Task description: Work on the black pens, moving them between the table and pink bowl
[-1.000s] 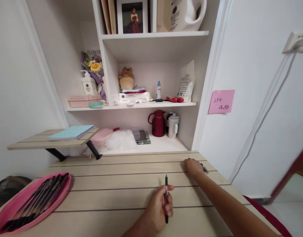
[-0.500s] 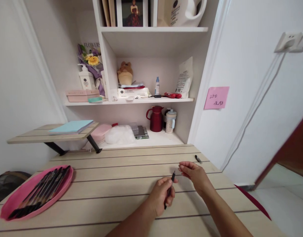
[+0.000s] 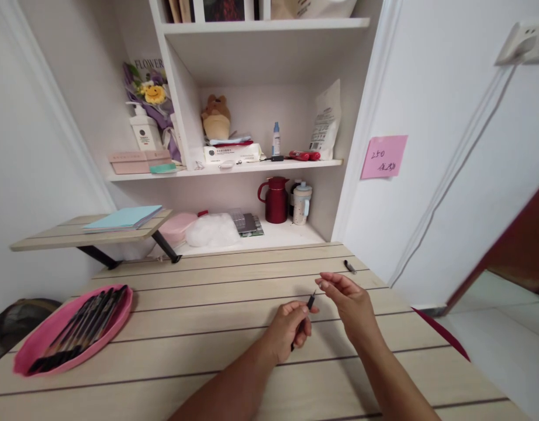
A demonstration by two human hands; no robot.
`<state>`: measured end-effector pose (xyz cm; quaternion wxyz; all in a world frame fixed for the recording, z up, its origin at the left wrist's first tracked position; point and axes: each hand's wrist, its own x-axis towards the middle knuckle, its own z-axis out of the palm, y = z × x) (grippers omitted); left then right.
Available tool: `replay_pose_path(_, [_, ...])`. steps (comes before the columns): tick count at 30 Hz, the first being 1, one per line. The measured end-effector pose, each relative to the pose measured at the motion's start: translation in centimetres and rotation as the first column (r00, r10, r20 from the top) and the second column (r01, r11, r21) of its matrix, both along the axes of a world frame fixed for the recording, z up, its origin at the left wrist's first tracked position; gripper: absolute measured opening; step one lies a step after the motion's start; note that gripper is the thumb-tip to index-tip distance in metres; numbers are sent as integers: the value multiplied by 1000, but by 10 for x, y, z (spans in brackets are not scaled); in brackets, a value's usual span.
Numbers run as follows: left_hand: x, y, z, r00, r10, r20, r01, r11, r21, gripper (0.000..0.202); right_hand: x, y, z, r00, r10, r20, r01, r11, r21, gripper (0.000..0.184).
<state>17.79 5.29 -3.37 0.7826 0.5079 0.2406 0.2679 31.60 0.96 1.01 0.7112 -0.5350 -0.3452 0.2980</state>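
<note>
My left hand (image 3: 291, 328) is closed around a black pen (image 3: 311, 302) above the table. The pen slants up and to the right with its thin tip bare; part of its barrel is hidden by my fingers. Just beyond that tip, the thumb and fingertips of my right hand (image 3: 346, 295) are pinched together. A tiny pale spot shows at the pinch, too small to name. On the table past my right hand lies a small black pen cap (image 3: 349, 266).
A pink tray (image 3: 120, 321) full of black pens stands at the left of the wooden table (image 3: 186, 345). Behind it is a small raised shelf (image 3: 68, 234) bearing blue paper (image 3: 124, 217). A red jug (image 3: 276, 202) and a cup (image 3: 301, 204) stand in the cabinet.
The view has tilted down slightly, so the shelves sit higher in the picture. The pen leans more to the right, its tip nearer my right fingertips. Both hands keep their grips.
</note>
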Motion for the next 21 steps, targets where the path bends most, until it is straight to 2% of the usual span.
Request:
replay_pose_path(10, [0,0,2,1000,-8,-4,8,1000,5,43,-5,3,-4,999,34,30,-33,999,-26,40])
replay_pose_path(16, [-1,1,0,1000,-5,-5,5,1000,9,45,0,3,-5,1000,-15,15,15,1000,3,39])
replay_pose_path(21, [-1,2,0,1000,-16,-1,16,1000,15,45,-2,4,-6,999,29,26,-28,999,-24,37])
